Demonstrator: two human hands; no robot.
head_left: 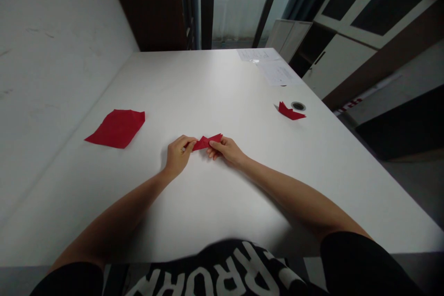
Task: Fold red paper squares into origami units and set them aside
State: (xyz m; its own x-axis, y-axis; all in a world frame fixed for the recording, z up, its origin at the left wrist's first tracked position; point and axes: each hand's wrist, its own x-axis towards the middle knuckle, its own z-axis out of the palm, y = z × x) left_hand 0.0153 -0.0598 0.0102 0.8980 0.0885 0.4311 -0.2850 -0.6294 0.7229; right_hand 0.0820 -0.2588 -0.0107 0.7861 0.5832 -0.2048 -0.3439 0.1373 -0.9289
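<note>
Between my two hands is a red folded paper boat, held just above the white table with a small peak at its middle. My left hand pinches its left end between thumb and fingers. At the other end, my right hand grips the paper, thumb on the near side and the other fingers partly hidden behind and below. A second red paper boat lies off to the right. To the left, a flat red sheet of paper rests with creased edges.
The white table runs away from me, with a wall along its left side. Printed papers lie at the far right corner. A round cable hole sits near the right edge. Cabinets stand beyond it.
</note>
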